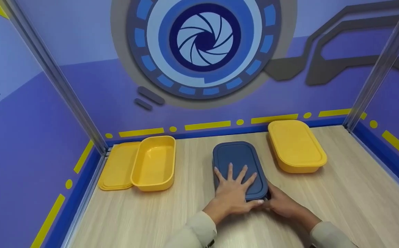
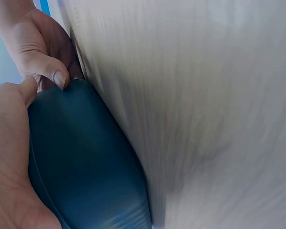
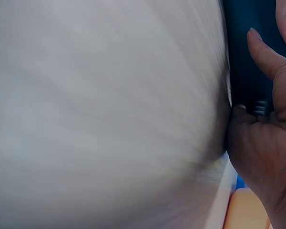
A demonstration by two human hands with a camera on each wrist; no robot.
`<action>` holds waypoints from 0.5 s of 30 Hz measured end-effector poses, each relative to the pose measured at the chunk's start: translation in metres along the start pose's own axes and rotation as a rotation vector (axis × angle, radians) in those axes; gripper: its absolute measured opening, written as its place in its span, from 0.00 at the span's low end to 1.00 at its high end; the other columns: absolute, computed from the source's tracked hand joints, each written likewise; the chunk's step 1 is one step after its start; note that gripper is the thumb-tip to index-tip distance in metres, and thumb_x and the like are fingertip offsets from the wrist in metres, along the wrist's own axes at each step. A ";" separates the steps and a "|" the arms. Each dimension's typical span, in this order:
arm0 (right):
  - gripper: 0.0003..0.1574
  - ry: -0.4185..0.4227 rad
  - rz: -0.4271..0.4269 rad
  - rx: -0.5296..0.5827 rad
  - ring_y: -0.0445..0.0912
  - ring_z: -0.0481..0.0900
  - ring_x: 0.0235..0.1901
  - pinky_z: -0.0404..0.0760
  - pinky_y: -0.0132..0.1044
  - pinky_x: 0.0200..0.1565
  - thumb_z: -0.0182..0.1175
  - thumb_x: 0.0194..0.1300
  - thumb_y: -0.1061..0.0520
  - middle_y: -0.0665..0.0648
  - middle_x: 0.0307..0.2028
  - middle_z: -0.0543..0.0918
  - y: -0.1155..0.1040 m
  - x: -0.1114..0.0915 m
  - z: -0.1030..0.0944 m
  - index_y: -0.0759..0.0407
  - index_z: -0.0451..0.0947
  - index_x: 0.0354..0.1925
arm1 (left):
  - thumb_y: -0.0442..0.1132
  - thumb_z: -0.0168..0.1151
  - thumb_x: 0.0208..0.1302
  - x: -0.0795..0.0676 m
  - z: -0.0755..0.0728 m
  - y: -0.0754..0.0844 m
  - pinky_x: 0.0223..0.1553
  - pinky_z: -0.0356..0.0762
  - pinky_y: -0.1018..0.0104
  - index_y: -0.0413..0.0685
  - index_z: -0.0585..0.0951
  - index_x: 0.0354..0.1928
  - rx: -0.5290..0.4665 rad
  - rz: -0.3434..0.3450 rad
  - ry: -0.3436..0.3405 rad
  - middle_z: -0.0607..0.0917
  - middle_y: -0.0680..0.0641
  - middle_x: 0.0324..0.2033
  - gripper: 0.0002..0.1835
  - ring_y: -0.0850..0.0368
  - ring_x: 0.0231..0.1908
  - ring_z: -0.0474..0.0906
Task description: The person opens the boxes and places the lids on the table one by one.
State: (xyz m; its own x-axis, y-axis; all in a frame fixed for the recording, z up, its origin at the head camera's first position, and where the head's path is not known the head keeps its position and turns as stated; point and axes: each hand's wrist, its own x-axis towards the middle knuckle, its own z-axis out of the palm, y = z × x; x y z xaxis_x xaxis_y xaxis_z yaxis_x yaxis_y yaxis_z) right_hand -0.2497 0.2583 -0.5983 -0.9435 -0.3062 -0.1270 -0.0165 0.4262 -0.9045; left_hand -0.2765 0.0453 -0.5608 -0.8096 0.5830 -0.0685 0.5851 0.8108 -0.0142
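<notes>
A dark blue lidded lunch box (image 1: 237, 151) lies flat on the table. My left hand (image 1: 232, 193) rests on its lid with straight, spread fingers, the thumb reaching over the near edge. At the near right corner, my right hand (image 1: 282, 203) grips the box. In the left wrist view, the box's side wall (image 2: 86, 148) shows, with the right thumb laid on its corner. The right wrist view has my right hand (image 3: 267, 138) with its thumb along the blue wall and the other fingers curled by the corner; their tips are partly hidden.
An uncovered yellow box (image 1: 154, 162) stands to the left, overlapping a flat yellow lid (image 1: 118, 167). On the right is a yellow box with its lid on (image 1: 297, 146). Printed panels (image 1: 199, 117) enclose the wooden table (image 1: 192, 210) at the back and both sides.
</notes>
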 end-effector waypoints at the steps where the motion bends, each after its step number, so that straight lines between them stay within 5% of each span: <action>1: 0.75 0.000 -0.001 -0.001 0.59 0.43 0.87 0.51 0.43 0.83 0.77 0.60 0.52 0.60 0.88 0.46 0.000 0.000 0.000 0.48 0.37 0.88 | 0.90 0.28 0.62 0.000 0.000 0.000 0.71 0.44 0.11 0.87 0.39 0.84 0.001 0.000 0.000 0.46 0.56 0.88 0.50 0.30 0.86 0.42; 5: 0.75 0.003 0.011 0.008 0.59 0.43 0.87 0.50 0.43 0.84 0.76 0.60 0.52 0.60 0.88 0.45 0.001 0.000 0.000 0.49 0.37 0.88 | 0.90 0.27 0.62 0.000 0.002 0.000 0.71 0.43 0.11 0.87 0.38 0.84 0.001 -0.001 0.001 0.46 0.56 0.88 0.50 0.30 0.86 0.42; 8: 0.76 0.010 0.025 0.005 0.58 0.44 0.87 0.45 0.62 0.83 0.76 0.59 0.54 0.61 0.88 0.45 0.001 0.000 0.000 0.49 0.36 0.88 | 0.90 0.26 0.62 0.001 0.001 0.001 0.71 0.43 0.11 0.87 0.38 0.84 0.007 -0.001 0.003 0.46 0.56 0.88 0.50 0.30 0.86 0.42; 15: 0.75 0.013 0.026 -0.045 0.56 0.47 0.87 0.52 0.39 0.81 0.75 0.59 0.55 0.58 0.88 0.47 0.001 0.000 0.000 0.47 0.36 0.88 | 0.90 0.25 0.62 0.000 0.000 0.001 0.71 0.44 0.11 0.86 0.39 0.84 0.026 -0.001 0.007 0.46 0.56 0.88 0.50 0.30 0.86 0.43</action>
State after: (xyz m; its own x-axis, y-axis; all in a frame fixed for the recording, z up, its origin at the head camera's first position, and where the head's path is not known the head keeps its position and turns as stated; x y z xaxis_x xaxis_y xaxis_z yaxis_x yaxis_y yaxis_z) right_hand -0.2495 0.2592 -0.5993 -0.9480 -0.2837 -0.1446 -0.0068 0.4722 -0.8815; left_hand -0.2759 0.0460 -0.5612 -0.8104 0.5826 -0.0613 0.5853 0.8099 -0.0400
